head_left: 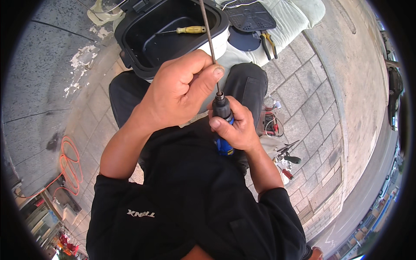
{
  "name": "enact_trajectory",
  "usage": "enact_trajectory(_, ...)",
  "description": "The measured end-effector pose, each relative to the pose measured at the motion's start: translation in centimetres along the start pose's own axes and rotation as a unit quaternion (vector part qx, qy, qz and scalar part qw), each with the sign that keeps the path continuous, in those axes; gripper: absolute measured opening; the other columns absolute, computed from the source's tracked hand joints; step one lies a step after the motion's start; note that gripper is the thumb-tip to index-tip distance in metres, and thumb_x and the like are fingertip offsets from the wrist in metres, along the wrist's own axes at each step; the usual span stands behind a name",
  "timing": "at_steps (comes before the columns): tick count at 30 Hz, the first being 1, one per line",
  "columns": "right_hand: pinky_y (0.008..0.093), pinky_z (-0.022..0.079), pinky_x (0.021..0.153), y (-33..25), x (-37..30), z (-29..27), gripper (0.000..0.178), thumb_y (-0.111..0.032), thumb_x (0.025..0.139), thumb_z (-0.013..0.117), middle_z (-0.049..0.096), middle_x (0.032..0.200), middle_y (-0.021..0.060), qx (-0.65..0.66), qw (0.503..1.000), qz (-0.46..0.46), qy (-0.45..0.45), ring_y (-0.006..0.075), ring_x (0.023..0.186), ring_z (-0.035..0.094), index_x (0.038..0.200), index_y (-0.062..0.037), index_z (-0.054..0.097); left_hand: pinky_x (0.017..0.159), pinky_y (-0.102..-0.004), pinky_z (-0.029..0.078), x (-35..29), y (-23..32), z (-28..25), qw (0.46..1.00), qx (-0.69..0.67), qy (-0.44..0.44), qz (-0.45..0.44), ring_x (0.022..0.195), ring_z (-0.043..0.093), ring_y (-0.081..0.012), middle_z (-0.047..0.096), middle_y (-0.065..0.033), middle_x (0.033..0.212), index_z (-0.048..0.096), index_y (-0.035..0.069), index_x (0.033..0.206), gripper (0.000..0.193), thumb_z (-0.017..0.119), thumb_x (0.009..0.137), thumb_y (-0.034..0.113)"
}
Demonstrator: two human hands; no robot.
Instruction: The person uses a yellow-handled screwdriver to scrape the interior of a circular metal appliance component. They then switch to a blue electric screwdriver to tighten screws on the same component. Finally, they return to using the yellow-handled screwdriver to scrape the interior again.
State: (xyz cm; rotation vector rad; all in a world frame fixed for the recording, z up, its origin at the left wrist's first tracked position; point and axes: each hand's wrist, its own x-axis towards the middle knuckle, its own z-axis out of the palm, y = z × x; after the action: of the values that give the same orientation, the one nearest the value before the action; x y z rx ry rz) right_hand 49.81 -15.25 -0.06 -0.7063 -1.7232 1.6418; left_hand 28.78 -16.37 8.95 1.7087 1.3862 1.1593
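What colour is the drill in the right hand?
The drill has a blue body and a black front end, best seen in the head view.

"What colour is the drill (225,146)?"

"Blue on the body, black at the chuck (221,106); the long rod (210,39) is brownish grey."

"And the screwdriver (192,30)?"

"Yellow-handled. The pliers (271,40) show yellow and black grips."

"Any patterns?"

"Grey paving (303,82) in staggered blocks, and a black plate (252,18) dotted with holes."

"The coiled cord (65,159)?"

"Orange. The shirt (182,173) is black with white lettering, the trousers (249,80) charcoal."
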Motion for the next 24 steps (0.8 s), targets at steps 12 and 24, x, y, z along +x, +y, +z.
enact_trajectory(12, 0.0298, 0.052, 0.073, 0.4, -0.4, 0.0, 0.036, -0.026, 0.092, 0.080, 0.068, 0.087, 0.0049, -0.037, 0.999, 0.009, 0.000, 0.0135, 0.078, 0.063, 0.114, -0.0011, 0.066, 0.053, -0.0298, 0.042, -0.2, -0.7, 0.9, 0.998, -0.042, 0.024, 0.029, 0.059, 0.049, -0.0097, 0.054, -0.0046, 0.065, 0.061, -0.001, 0.092, 0.020, 0.066, 0.106, 0.013)
enact_trajectory(24, 0.0302, 0.052, 0.072, -0.4, -1.1, -0.1, 0.040, -0.027, 0.091, 0.080, 0.069, 0.089, 0.0059, -0.030, 1.000, -0.004, 0.002, 0.0140, 0.078, 0.063, 0.116, -0.0004, 0.065, 0.064, -0.0271, 0.046, -0.8, 0.5, 0.4, 0.998, -0.024, 0.001, 0.057, 0.071, 0.054, -0.0111, 0.065, -0.0075, 0.084, 0.065, -0.004, 0.099, 0.018, 0.062, 0.108, 0.011)
